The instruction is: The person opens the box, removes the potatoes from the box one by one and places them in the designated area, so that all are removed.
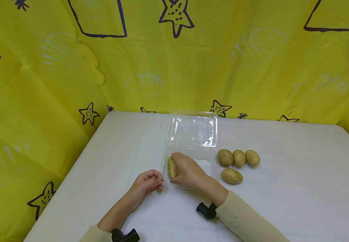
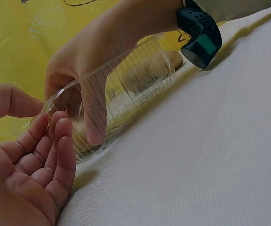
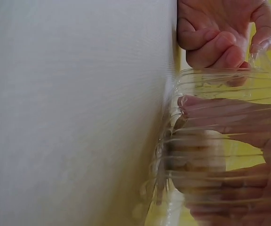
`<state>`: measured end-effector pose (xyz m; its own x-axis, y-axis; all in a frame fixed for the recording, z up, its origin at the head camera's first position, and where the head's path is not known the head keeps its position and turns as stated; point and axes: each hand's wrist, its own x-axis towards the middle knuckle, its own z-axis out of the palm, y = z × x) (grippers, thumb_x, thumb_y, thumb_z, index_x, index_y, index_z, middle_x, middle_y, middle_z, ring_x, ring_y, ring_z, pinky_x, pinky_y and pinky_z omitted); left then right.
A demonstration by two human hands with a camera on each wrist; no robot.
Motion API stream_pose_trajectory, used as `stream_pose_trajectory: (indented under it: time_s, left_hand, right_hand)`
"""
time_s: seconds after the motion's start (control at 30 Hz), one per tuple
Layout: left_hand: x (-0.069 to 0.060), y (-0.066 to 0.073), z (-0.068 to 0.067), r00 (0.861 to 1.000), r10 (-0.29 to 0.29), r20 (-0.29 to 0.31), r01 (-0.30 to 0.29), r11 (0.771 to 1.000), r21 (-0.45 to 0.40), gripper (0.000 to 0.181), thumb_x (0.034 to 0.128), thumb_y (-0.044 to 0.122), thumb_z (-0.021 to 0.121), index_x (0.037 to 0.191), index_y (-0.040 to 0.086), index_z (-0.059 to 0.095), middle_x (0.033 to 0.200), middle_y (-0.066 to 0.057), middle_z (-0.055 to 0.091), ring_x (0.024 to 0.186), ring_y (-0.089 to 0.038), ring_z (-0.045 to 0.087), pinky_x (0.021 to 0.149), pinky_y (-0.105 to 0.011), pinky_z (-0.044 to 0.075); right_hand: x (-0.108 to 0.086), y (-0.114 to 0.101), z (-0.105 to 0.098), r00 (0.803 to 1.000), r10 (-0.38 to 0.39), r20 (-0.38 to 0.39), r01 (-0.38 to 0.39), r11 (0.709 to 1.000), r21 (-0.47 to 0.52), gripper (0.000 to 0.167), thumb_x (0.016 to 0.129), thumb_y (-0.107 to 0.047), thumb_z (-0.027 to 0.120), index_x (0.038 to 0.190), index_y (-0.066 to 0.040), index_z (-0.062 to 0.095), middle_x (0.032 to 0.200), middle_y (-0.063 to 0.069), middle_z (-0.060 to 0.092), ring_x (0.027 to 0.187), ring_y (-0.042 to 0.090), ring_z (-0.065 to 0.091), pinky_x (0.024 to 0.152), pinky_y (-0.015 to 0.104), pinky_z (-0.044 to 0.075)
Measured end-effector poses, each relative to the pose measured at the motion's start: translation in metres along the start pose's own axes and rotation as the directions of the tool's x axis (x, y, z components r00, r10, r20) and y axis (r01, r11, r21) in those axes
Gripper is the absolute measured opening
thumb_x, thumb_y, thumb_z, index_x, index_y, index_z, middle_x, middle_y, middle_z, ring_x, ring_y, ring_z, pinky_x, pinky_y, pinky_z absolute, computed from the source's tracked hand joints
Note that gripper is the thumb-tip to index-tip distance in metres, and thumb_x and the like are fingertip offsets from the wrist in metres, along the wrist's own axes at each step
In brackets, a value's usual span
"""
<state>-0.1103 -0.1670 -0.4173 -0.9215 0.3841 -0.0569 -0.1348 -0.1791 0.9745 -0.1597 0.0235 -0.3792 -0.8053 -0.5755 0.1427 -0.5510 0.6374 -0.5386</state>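
Note:
A clear plastic clamshell container [image 1: 205,165] lies on the table, its lid [image 1: 192,129] folded back away from me. My left hand [image 1: 145,186] pinches the near left edge of the tray between thumb and fingers, as the left wrist view also shows. Inside the tray, at its left side, my right hand [image 1: 189,170] holds a potato [image 1: 171,167] between thumb and fingers. The potato lies lengthwise along the left wall. Through the ribbed wall [image 2: 140,70] the right fingers look low in the tray; whether they have loosened cannot be told.
Several loose potatoes sit just right of the container: a row including one potato [image 1: 239,158] and, nearer me, a single potato [image 1: 232,175]. A white cloth covers the table [image 1: 298,188]. Yellow patterned fabric [image 1: 192,67] hangs behind and at the sides.

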Motion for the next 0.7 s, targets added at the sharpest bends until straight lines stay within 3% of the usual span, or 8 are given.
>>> stream_pose_trajectory:
  time_s: [0.27, 0.5, 0.6, 0.7]
  left_hand:
    - [0.0, 0.003, 0.002, 1.0, 0.015, 0.003, -0.015, 1.0, 0.009, 0.004, 0.0865, 0.004, 0.047, 0.085, 0.005, 0.05, 0.081, -0.004, 0.054, 0.075, -0.012, 0.055, 0.071, -0.024, 0.048]
    - [0.0, 0.003, 0.001, 1.0, 0.009, 0.003, -0.009, 1.0, 0.012, 0.004, 0.0874, 0.005, 0.047, 0.085, 0.005, 0.051, 0.082, -0.004, 0.054, 0.077, -0.012, 0.055, 0.072, -0.025, 0.048]
    - [-0.001, 0.002, 0.001, 1.0, 0.001, -0.003, -0.001, 1.0, 0.016, 0.004, 0.0877, 0.005, 0.047, 0.086, 0.005, 0.051, 0.082, -0.004, 0.054, 0.077, -0.013, 0.056, 0.073, -0.025, 0.048]
    - [-0.001, 0.002, 0.001, 1.0, -0.005, -0.007, 0.005, 1.0, 0.016, 0.005, 0.0877, 0.005, 0.047, 0.085, 0.006, 0.051, 0.082, -0.004, 0.055, 0.077, -0.012, 0.056, 0.073, -0.025, 0.048]
  right_hand:
    - [0.002, -0.002, -0.005, 0.998, -0.048, -0.039, 0.046, 0.997, -0.056, 0.051, 0.054, -0.012, 0.083, 0.095, -0.002, 0.054, 0.082, 0.0, 0.049, 0.072, 0.017, 0.048, 0.069, 0.032, 0.045]
    - [-0.003, -0.004, -0.018, 0.997, 0.063, -0.041, -0.064, 0.998, -0.018, 0.062, 0.056, -0.016, 0.083, 0.109, 0.001, 0.055, 0.1, 0.007, 0.057, 0.088, 0.023, 0.055, 0.079, 0.035, 0.046]
    - [-0.008, -0.004, -0.023, 0.995, 0.075, -0.059, -0.076, 0.997, -0.006, 0.063, 0.056, -0.017, 0.084, 0.11, 0.0, 0.055, 0.102, 0.006, 0.058, 0.089, 0.023, 0.056, 0.079, 0.035, 0.046]
    - [-0.011, -0.003, -0.029, 0.994, 0.069, -0.083, -0.069, 0.998, -0.006, 0.061, 0.055, -0.018, 0.086, 0.106, -0.003, 0.055, 0.093, 0.004, 0.058, 0.081, 0.02, 0.054, 0.073, 0.034, 0.046]
